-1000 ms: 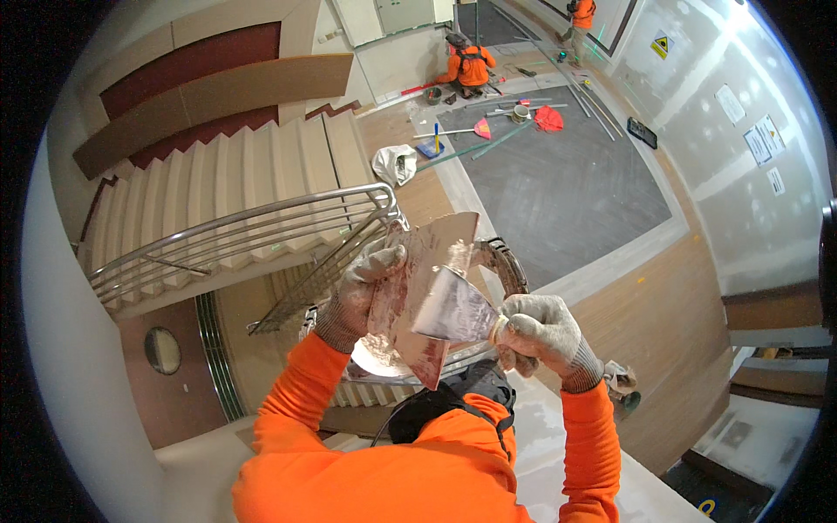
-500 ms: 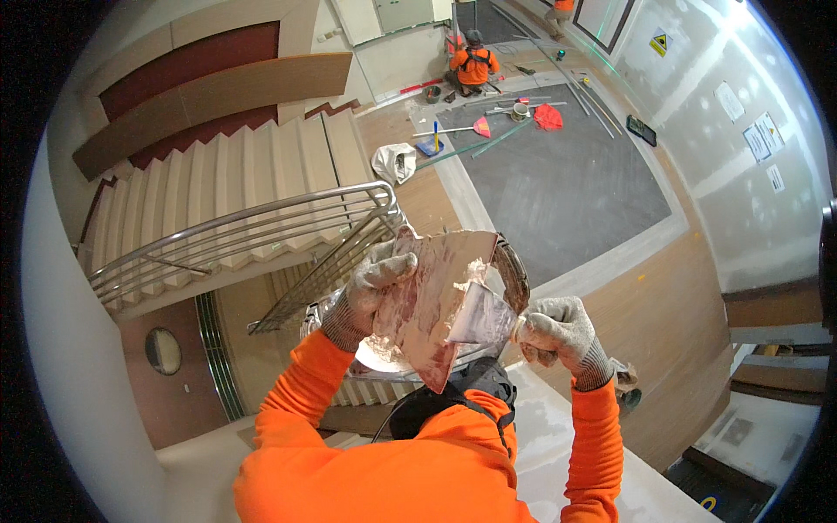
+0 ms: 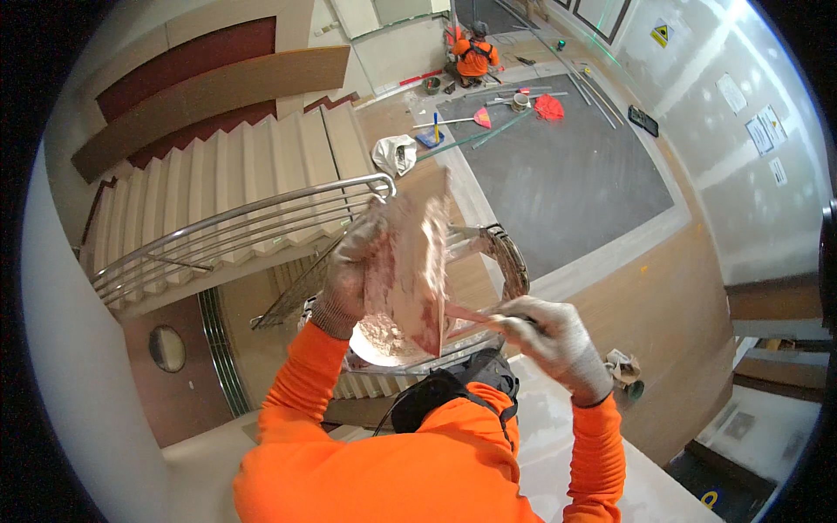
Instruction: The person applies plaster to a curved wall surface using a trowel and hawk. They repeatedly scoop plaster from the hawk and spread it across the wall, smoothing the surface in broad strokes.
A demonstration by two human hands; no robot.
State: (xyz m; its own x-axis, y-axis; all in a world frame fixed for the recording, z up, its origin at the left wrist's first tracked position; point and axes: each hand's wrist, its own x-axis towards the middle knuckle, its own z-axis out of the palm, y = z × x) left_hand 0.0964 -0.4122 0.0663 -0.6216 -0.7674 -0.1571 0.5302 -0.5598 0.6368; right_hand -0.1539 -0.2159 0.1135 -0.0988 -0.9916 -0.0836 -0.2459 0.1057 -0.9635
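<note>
Pale paste point(image 3: 433, 240) is apparently being gathered on a flat, smeared, pinkish-brown board point(image 3: 392, 283) gripped in the grey-gloved left hand point(image 3: 344, 283), a thin reddish scraper point(image 3: 468, 314) being pinched beside its edge by the grey-gloved right hand point(image 3: 554, 338), with steadiness seemingly required next.

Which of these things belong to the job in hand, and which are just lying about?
In use:
stained board, in the left hand
scraper, in the right hand
round container of pale paste, probably

Apparently just lying about:
white sack
blue dustpan
pink-headed long-handled tool
crumpled red item
</note>
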